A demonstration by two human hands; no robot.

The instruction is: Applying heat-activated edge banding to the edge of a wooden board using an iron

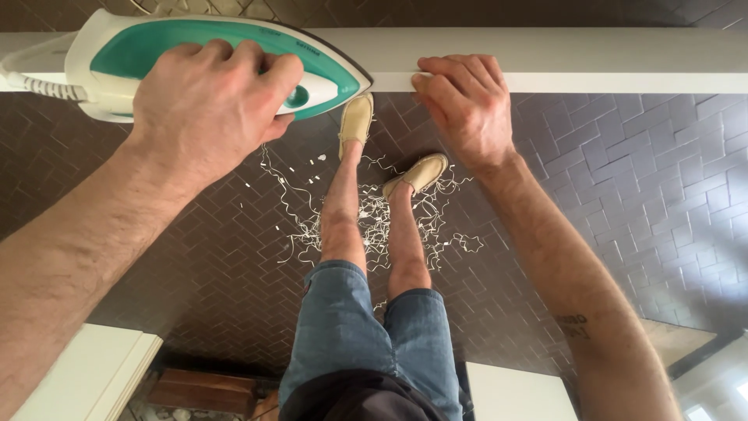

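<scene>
My left hand (204, 101) grips the handle of a white and teal clothes iron (327, 78), which lies flat on the narrow edge of a long white board (608, 61) that runs across the top of the view. My right hand (466, 101) rests on that same edge just right of the iron's tip, fingers pressing the edge strip down. Below the board I see my own legs in denim shorts (366, 335) and beige slip-on shoes (357, 118).
Thin white curled shavings (366, 222) are scattered on the dark brown herringbone tiled floor (639, 179) around my feet. The iron's grey cord (39, 84) leaves at the far left. White panels (86, 374) stand at the lower left and lower middle.
</scene>
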